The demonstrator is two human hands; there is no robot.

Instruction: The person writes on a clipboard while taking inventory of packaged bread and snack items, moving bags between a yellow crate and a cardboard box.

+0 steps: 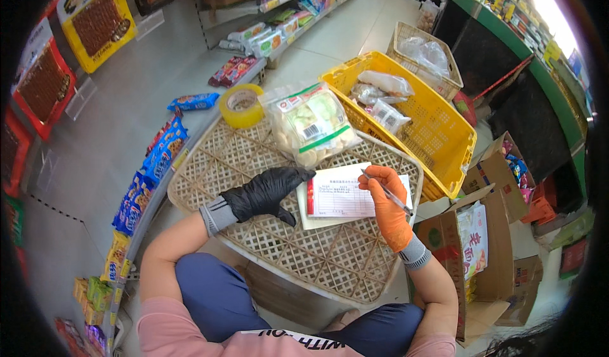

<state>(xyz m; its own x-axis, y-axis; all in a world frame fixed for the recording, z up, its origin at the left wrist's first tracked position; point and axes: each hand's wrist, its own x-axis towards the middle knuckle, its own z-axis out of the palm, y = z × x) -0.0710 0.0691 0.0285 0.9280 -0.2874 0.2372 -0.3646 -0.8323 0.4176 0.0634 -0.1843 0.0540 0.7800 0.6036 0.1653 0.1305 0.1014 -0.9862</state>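
An upturned plastic crate (333, 257) with a lattice surface stands before me. On it lies a pad of printed forms (340, 200) with some handwriting, on top of pale paper (311, 224). My left hand (266, 193), in a black glove, rests at the pad's left edge, its fingertips at the red strip. In an orange glove, my right hand (387, 204) holds a pen (391, 195) over the pad's right side. Beyond the pad sits a clear zip bag of pale round pieces (311, 128), with a roll of yellowish tape (241, 105) to its left.
A yellow plastic crate (428, 133) with bagged goods adjoins the far right; a beige crate (423, 57) is behind it. Open cardboard boxes (437, 262) stand at the right. Along the left runs a shelf with blue snack packs (164, 154).
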